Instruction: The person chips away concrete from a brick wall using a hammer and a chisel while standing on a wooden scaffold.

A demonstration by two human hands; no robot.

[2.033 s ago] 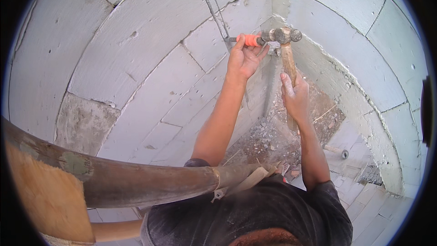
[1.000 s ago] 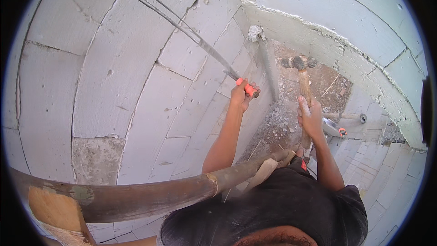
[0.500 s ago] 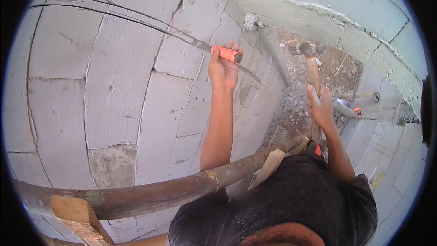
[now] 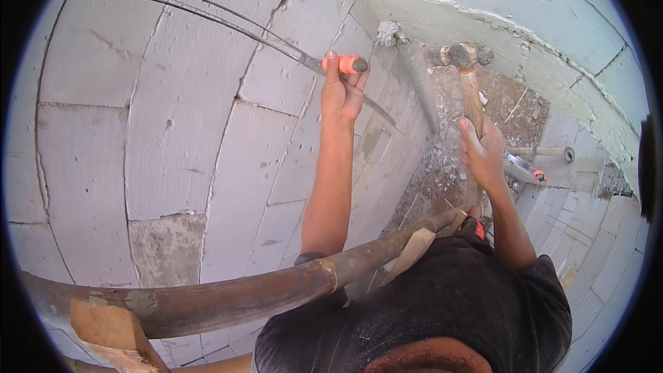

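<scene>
You've got a brown pole (image 4: 228, 300) slanting across the lower left, then near upper centre your left hand (image 4: 341, 98) is pinching the orange grip of a chisel (image 4: 348, 64) beside the pale block wall (image 4: 186, 103). Right of centre your right hand (image 4: 485, 152) is wrapped round a hammer's (image 4: 472, 93) wooden handle, head up, with another handled tool (image 4: 542, 151) lying farther right.

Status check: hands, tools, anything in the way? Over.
Left hand gripping orange-gripped metal chisel at pale block wall, tip contact unclear. Right hand holding wooden-handled metal hammer, head apart from chisel. Brown rounded pole crosses view below both hands.
</scene>
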